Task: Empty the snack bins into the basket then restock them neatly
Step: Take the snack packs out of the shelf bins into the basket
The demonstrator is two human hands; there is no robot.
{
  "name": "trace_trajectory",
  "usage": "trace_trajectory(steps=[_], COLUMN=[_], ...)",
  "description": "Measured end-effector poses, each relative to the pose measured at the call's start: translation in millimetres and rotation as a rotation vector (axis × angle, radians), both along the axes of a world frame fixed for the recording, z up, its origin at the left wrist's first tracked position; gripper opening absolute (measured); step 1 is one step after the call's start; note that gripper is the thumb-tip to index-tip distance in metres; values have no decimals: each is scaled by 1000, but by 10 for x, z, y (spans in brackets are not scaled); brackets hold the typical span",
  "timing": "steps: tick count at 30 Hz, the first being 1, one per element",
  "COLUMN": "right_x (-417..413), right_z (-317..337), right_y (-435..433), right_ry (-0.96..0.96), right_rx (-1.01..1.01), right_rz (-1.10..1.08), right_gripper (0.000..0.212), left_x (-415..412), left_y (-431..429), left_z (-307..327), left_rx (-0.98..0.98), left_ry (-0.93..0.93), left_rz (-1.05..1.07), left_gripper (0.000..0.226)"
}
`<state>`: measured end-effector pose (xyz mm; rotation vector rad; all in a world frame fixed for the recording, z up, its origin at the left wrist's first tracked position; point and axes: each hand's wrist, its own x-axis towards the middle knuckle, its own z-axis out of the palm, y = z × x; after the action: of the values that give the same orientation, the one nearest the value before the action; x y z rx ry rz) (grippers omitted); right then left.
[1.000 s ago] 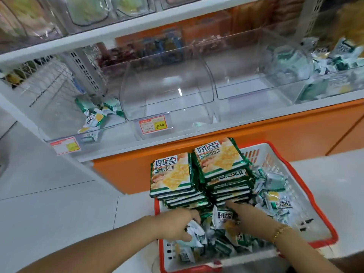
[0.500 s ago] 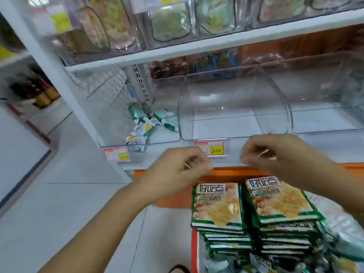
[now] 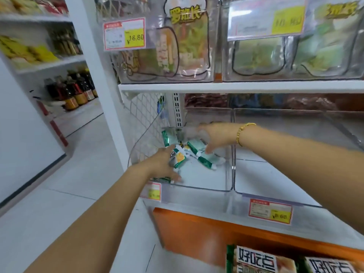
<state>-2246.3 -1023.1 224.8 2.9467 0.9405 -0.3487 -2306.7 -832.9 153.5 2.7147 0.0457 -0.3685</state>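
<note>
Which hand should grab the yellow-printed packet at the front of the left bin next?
Left. The left hand touches the yellow-printed packet; the right hand reaches farther back, over the green packets.
</note>
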Motion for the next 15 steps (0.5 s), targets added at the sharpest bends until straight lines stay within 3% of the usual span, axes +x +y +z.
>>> trace_trajectory(steps=[2,6,10,15], right_x=[247,601,867,527], right_z=[-148,-407,-573,-508], right_y=[161,360,435,485], right_ry=[15,218,229,196], right_rx=[-113,-202,-285,-274], right_rz=[-47,-167,-223,-196], right_gripper=[78,125,149,118], left_x=[137,259,284,267], left_y=[-2,49,58,58], left_z=[-90,-203,-224,-235], left_rx=[30,86,172,124], left_ry=[33,90,142,97], left_rz=[-9,-29,-52,-36], left_gripper=[126,133,129,111])
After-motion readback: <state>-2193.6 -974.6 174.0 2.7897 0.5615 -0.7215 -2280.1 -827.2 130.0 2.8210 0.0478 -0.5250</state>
